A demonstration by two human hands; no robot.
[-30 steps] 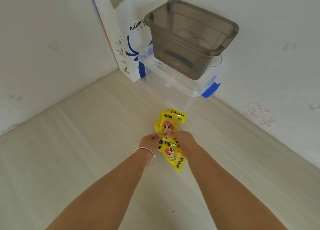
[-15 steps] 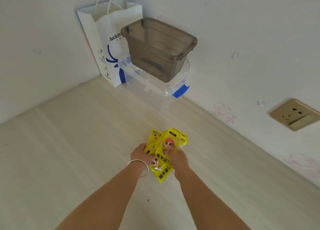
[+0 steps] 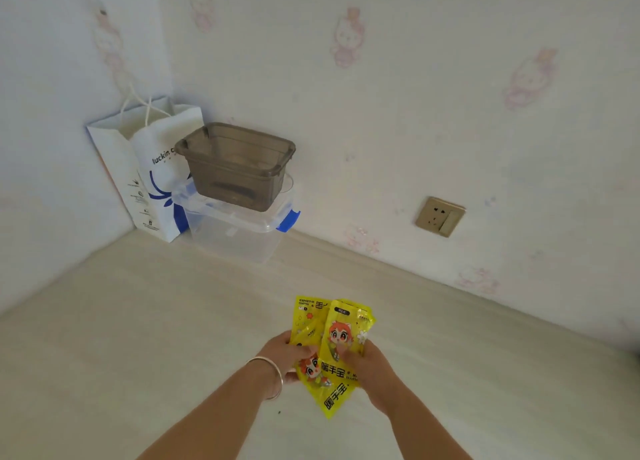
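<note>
Several yellow warmer packets (image 3: 337, 373) sit fanned between the left grip (image 3: 282, 355) and the right grip (image 3: 372, 366), both curled round the loose stack, well short of the brown bin (image 3: 239, 165); the slick, overlapping films could slide apart and drop short of it.

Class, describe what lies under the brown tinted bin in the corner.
The brown bin sits on the lid of a clear box with a blue latch. The bin's base covers the lid's middle; whether the box holds anything is unclear.
</note>
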